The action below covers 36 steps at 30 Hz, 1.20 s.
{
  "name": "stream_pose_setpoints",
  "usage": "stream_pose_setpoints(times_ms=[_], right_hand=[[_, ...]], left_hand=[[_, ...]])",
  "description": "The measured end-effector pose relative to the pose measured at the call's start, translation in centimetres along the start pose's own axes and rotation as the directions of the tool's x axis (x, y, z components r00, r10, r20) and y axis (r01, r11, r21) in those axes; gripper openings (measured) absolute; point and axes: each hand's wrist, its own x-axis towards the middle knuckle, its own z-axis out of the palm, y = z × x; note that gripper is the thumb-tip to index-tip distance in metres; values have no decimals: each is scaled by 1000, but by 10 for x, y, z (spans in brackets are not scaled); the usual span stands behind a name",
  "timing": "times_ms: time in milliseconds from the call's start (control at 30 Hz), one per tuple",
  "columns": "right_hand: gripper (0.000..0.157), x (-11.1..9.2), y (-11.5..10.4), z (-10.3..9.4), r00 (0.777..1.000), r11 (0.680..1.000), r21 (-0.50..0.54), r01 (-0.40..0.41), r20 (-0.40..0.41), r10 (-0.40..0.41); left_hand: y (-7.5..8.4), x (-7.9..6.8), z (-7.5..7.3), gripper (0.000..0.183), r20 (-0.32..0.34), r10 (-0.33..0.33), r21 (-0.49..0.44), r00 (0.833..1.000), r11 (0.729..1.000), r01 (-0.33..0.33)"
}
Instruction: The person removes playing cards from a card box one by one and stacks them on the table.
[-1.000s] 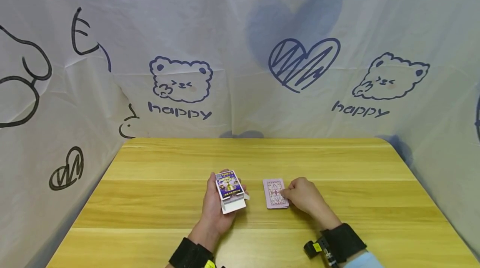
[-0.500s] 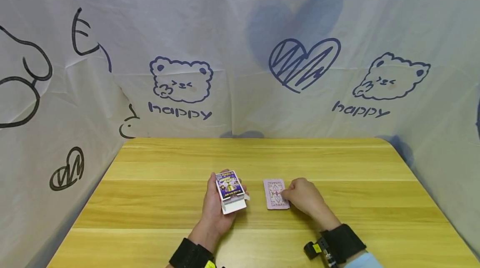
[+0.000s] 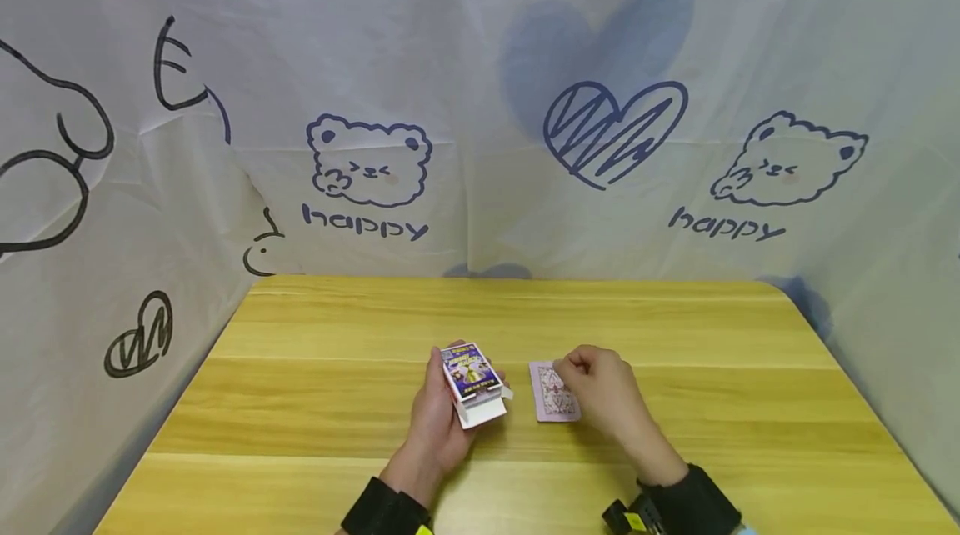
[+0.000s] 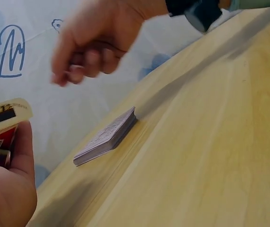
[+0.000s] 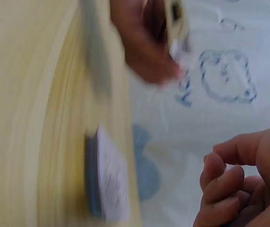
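Observation:
My left hand (image 3: 438, 422) grips a purple and white playing-card box (image 3: 472, 372), its thumb along one side and fingertips at the other. The box's white end flap (image 3: 482, 412) hangs out toward me; in the left wrist view a pale flap (image 4: 7, 113) stands over a red inside. A deck of playing cards (image 3: 555, 402) lies flat on the table, patterned pink backs up. Above the deck hovers my right hand (image 3: 603, 393), covering its upper right corner in the head view. Both wrist views show the right hand's fingers loosely curled, holding nothing, apart from the deck (image 4: 109, 135).
The wooden table (image 3: 300, 410) spreads out on both sides of the hands. A white cloth (image 3: 480, 102) with bear and heart drawings hangs behind it and along its sides. Black straps (image 3: 690, 502) with small cameras circle the wrists.
My right hand has come up off the deck, its fingertips leaving the top card. The left hand with the box sits slightly further right in the head view, which itself has shifted a little.

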Motion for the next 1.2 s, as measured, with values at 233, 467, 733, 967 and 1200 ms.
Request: stream_pose_setpoints(times_ms=[233,467,733,967,1200], right_hand=[[7,-18,-23,17,990,970,234,69,101,-95],[13,-23,-16,32,978,982,185,43,194,-79],[23,-20,-15,34,983,951,306,-49,184,-8],[29,-20,-15,39,988,914,384,-130,124,88],[17,-21,-15,43,981,871,453,-191,114,156]], left_hand=[[-2,-3,2,58,133,17,-8,991,1000,-16],[-5,-7,7,56,173,22,-47,985,999,-14],[-8,-10,9,53,209,24,-52,978,999,-13],[-8,-12,11,53,237,32,-61,971,998,-18],[-9,-13,10,53,220,45,-55,975,998,-33]])
